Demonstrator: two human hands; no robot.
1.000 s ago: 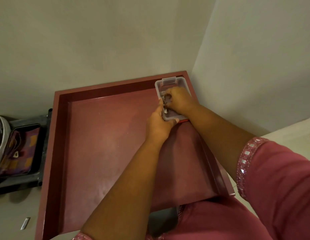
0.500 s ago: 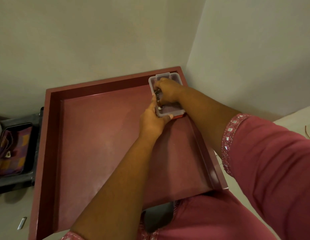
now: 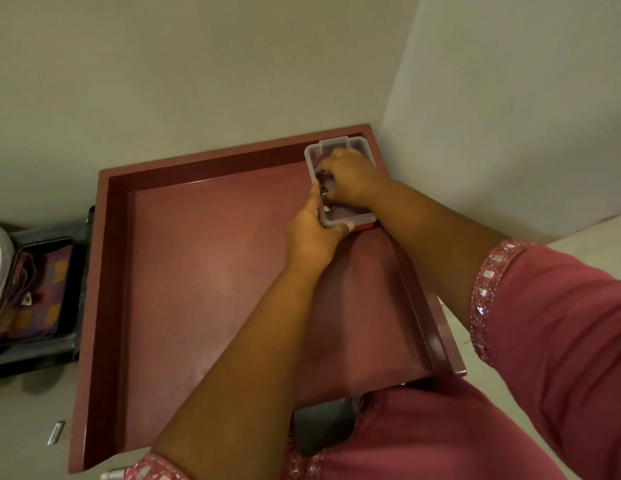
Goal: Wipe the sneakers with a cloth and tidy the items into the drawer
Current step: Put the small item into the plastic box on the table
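Here, a person in a pink top [image 3: 562,358] with mirror-trimmed sleeves [image 3: 482,299] reaches both bare arms across an open red drawer [image 3: 104,271]. Nearest the camera, a small metal handle [image 3: 55,433] shows on the pale front at lower left. The drawer's flat bottom lies bare between the arms and the left wall.

Farther in, the left hand [image 3: 311,237] grips the near end of a clear plastic box [image 3: 314,154], thumb under its rim and forefinger laid along its left side. The box sits in the drawer's far right corner, touching or just beside the right wall, on a red lid or base that shows at its near edge. The right hand [image 3: 349,181] is down inside the box, its fingers curled round small dark and metallic items [image 3: 324,192] too blurred to name.

At the far left, beside the drawer, a dark tray [image 3: 42,344] holds a patterned bag [image 3: 35,289]. Behind the drawer, two plain walls [image 3: 198,81] meet at a corner.
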